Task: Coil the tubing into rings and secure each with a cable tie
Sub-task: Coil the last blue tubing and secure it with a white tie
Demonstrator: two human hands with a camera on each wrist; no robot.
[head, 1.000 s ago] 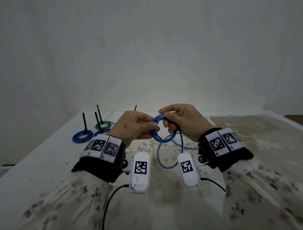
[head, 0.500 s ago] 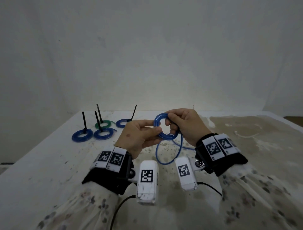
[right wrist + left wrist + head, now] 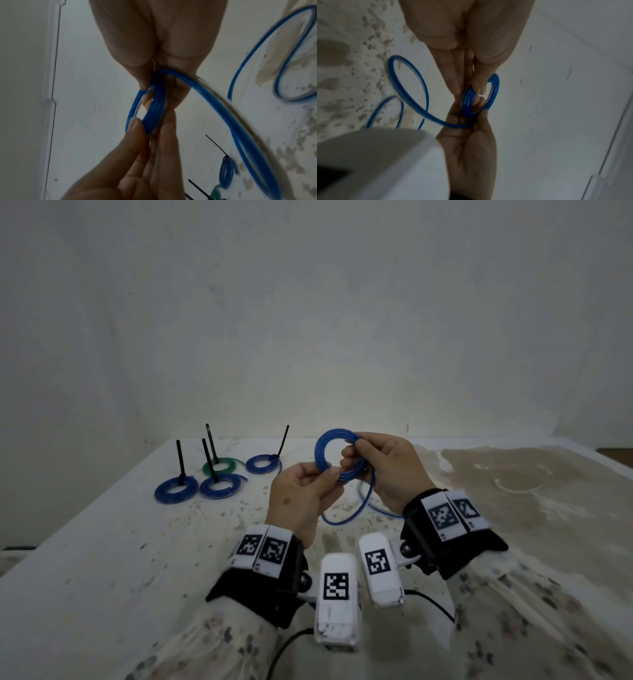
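Blue tubing coil [image 3: 339, 455] pinched between left hand [image 3: 301, 501] and right hand [image 3: 390, 470].

A white table [image 3: 85, 542] fills the lower half of the head view and meets a bare white wall [image 3: 308, 320] at its far edge. Small brown specks [image 3: 239, 508] are scattered over the middle of the tabletop. A large brown stain [image 3: 548, 467] covers its right side, and a thin pale curved mark [image 3: 513, 490] lies on that stain. A dark strip [image 3: 17, 548] shows beyond the table's left edge.
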